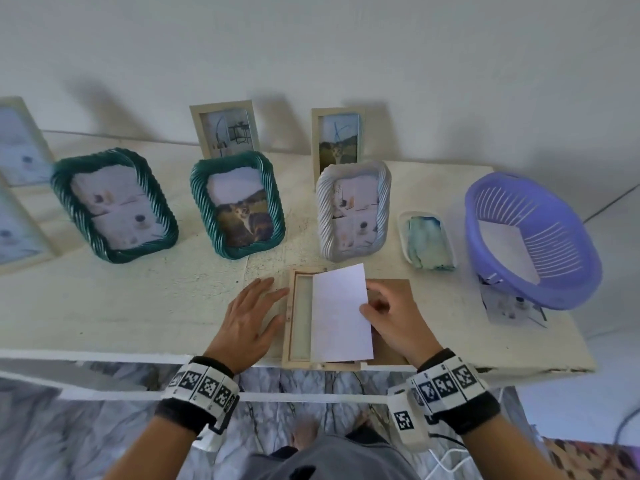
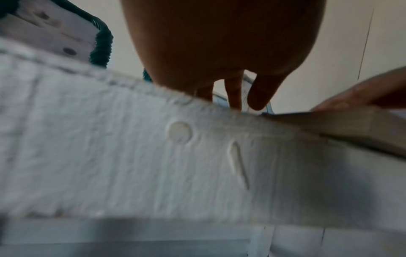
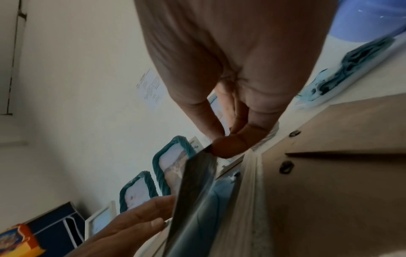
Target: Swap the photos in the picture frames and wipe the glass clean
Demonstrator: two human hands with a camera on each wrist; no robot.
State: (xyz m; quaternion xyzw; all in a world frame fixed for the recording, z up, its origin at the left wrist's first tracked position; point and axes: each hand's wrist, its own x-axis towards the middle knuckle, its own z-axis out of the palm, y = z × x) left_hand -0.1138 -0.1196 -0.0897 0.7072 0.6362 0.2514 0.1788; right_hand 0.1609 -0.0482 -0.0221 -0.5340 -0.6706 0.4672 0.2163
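At the table's (image 1: 138,306) near edge, about midway along it, a pale wooden frame (image 1: 288,327) lies face down with its back opened, greenish glass showing in the left part of the opening. The right hand (image 1: 394,323) pinches a photo (image 1: 341,313) by its right edge between thumb and fingers, blank white back upward, tilted over the frame's opening; the right wrist view shows its dark printed side underneath. The left hand (image 1: 247,323) rests flat on the table with fingers straight, their tips against the frame's left rail, gripping nothing. The brown backing board (image 1: 391,344) lies just right of the frame, partly under the right hand. A folded blue-green cloth (image 1: 429,242) sits in a white tray (image 1: 403,233) toward the right end, beside a purple basket (image 1: 554,296) holding a white sheet. No brand or legible writing shows on any of these; the wristbands carry only black-and-white square markers.
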